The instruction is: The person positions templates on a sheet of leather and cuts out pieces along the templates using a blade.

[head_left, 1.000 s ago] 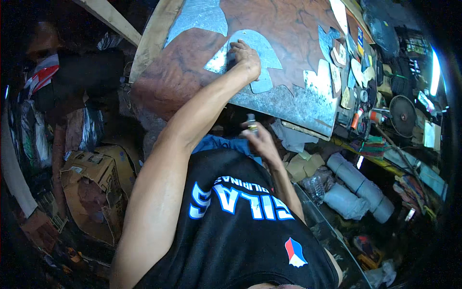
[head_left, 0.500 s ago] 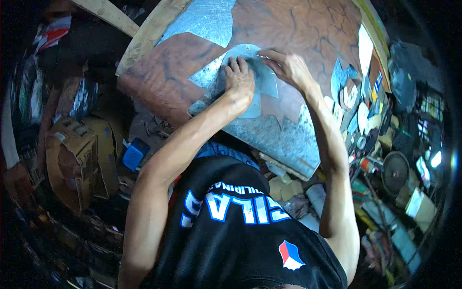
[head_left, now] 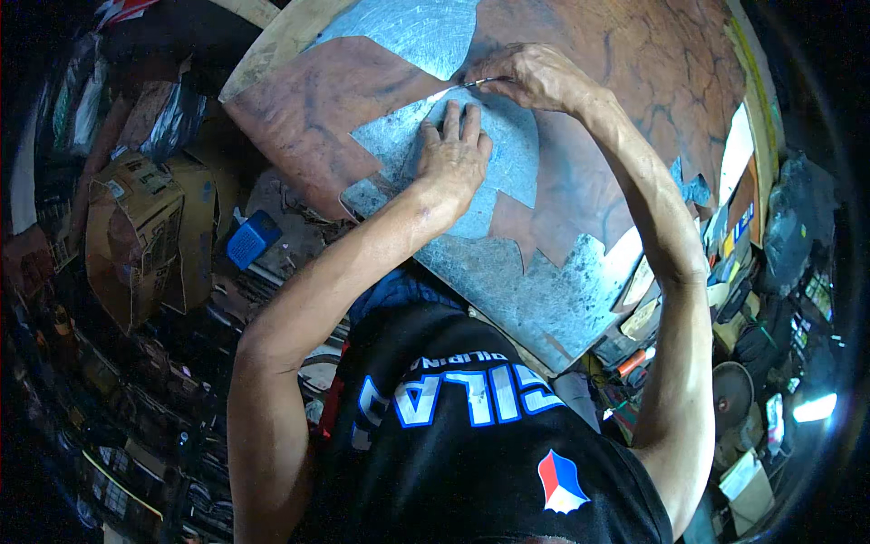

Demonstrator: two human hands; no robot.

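My left hand [head_left: 450,168] lies with its fingers spread on a grey, curved-edged area [head_left: 512,150]. I cannot tell whether this is a loose pattern piece or the bare metallic board showing through a cut-out. Between the closed fingers of my right hand [head_left: 521,77] is a slim pen-like tool [head_left: 482,82], pointing left, close above the fingertips of my left hand. A large brown, dark-veined sheet like leather [head_left: 625,54] covers much of the slanted work surface. Its jagged left part [head_left: 308,118] has pieces cut out of it.
Blue-grey metallic board [head_left: 517,281] shows at the near edge of the work surface. A wooden rail [head_left: 272,54] borders its left. On the left stand a cardboard box [head_left: 136,236] and a blue plastic container [head_left: 252,239]. Scraps and a round disc [head_left: 732,399] crowd the right.
My right hand has moved slightly up and left, bringing the slim tool over my left fingertips. My left hand stays pressed down. The whole view has shifted and tilted a little.
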